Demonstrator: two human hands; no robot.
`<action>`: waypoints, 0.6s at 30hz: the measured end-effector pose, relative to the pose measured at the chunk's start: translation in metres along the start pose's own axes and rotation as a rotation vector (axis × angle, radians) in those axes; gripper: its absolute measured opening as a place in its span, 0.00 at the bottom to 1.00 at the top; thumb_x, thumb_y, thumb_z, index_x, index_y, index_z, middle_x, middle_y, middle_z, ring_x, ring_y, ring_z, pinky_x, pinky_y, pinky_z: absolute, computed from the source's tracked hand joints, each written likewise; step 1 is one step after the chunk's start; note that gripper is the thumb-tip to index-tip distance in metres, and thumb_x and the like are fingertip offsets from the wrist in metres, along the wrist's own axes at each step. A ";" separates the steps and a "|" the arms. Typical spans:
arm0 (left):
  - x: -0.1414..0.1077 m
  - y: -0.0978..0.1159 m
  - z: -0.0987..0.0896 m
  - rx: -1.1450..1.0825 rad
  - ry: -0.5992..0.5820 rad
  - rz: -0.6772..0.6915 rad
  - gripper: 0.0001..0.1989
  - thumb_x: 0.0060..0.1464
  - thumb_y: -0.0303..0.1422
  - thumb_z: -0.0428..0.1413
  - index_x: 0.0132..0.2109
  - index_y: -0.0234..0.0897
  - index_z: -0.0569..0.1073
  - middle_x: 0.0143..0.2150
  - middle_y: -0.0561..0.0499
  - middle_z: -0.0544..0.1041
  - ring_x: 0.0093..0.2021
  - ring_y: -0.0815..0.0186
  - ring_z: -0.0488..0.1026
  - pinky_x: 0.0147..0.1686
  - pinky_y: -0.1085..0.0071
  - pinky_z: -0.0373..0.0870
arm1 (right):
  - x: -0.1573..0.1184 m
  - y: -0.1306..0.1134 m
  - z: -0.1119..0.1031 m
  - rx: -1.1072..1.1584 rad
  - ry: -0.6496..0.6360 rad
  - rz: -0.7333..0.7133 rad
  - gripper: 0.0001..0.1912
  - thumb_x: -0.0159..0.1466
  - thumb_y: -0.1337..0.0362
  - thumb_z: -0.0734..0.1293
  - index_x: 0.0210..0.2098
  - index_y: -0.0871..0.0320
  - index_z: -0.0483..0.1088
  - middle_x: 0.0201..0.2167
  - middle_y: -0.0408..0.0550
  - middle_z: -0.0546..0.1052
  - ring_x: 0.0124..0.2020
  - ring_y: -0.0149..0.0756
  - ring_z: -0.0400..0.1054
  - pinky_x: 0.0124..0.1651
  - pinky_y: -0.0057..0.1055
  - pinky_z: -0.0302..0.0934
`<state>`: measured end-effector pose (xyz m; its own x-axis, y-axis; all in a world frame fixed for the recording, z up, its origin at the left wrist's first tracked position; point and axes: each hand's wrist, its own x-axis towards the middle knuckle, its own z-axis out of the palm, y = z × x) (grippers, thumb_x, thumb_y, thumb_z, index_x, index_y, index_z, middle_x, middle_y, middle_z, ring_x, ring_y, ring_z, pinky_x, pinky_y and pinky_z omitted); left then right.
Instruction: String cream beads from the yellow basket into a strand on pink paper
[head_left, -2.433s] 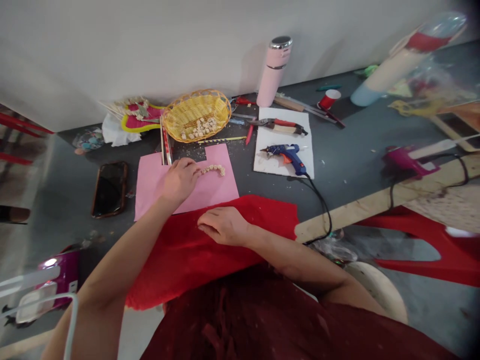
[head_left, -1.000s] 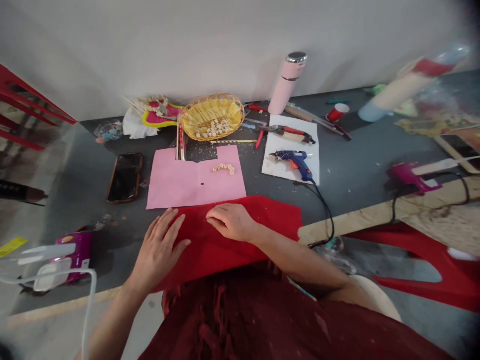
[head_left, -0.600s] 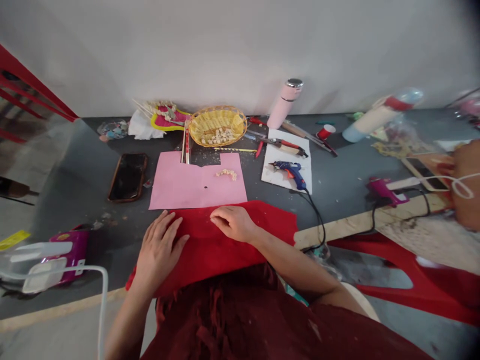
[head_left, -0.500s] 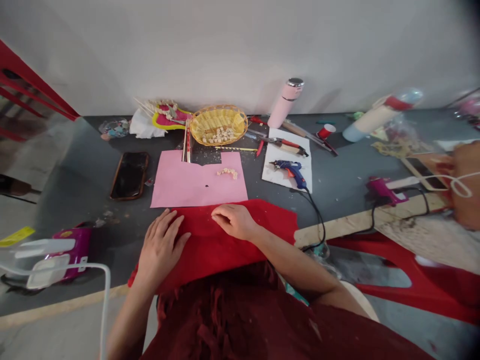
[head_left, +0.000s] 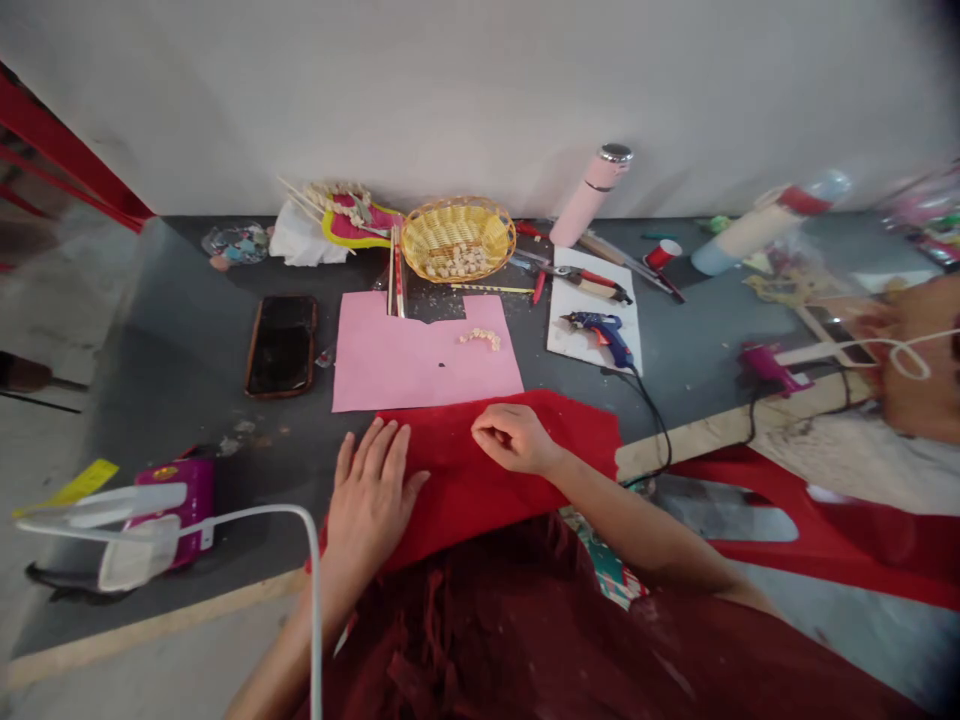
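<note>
Red cloth [head_left: 457, 490] lies across the table's front edge. My left hand [head_left: 373, 490] rests flat on its left part with the fingers spread. Over the middle of the cloth, my right hand [head_left: 516, 438] has its fingers curled together in a pinch; what they hold, if anything, is too small to make out. Just beyond the cloth is a pink sheet [head_left: 405, 365] with a small curved string of pale pieces [head_left: 480, 338] on it. Behind the sheet stands a yellow woven basket [head_left: 457, 238] with pale bits inside.
A phone [head_left: 281, 345] and a purple device [head_left: 176, 515] with a white cable lie left. At right are a blue glue gun [head_left: 601, 335] on a white board [head_left: 592, 350], pliers [head_left: 596, 285], a pink flask [head_left: 591, 195], red thread [head_left: 662, 254] and another person's hand [head_left: 922, 350].
The view has shifted, so most things appear farther right. My hands keep nearly the same poses on the cloth.
</note>
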<state>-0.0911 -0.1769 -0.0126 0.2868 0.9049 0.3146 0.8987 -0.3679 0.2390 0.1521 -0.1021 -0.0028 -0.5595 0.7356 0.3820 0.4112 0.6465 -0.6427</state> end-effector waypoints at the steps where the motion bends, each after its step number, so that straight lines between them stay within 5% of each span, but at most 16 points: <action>1: 0.000 0.001 0.000 -0.007 -0.011 0.016 0.24 0.61 0.37 0.52 0.62 0.30 0.65 0.61 0.36 0.70 0.64 0.49 0.63 0.64 0.47 0.53 | 0.000 -0.001 0.000 -0.008 -0.001 0.006 0.04 0.63 0.68 0.62 0.32 0.57 0.68 0.21 0.41 0.68 0.22 0.27 0.59 0.27 0.25 0.56; 18: -0.003 -0.001 0.000 -0.083 0.039 0.060 0.20 0.61 0.34 0.53 0.59 0.32 0.67 0.57 0.38 0.74 0.62 0.51 0.66 0.62 0.50 0.59 | 0.004 -0.005 0.006 -0.081 -0.010 -0.018 0.06 0.63 0.63 0.63 0.31 0.57 0.68 0.22 0.42 0.69 0.22 0.27 0.60 0.28 0.26 0.57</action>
<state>-0.0930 -0.1789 -0.0142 0.3247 0.8722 0.3659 0.8493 -0.4391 0.2929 0.1437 -0.1038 -0.0023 -0.5742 0.7216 0.3867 0.4576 0.6745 -0.5793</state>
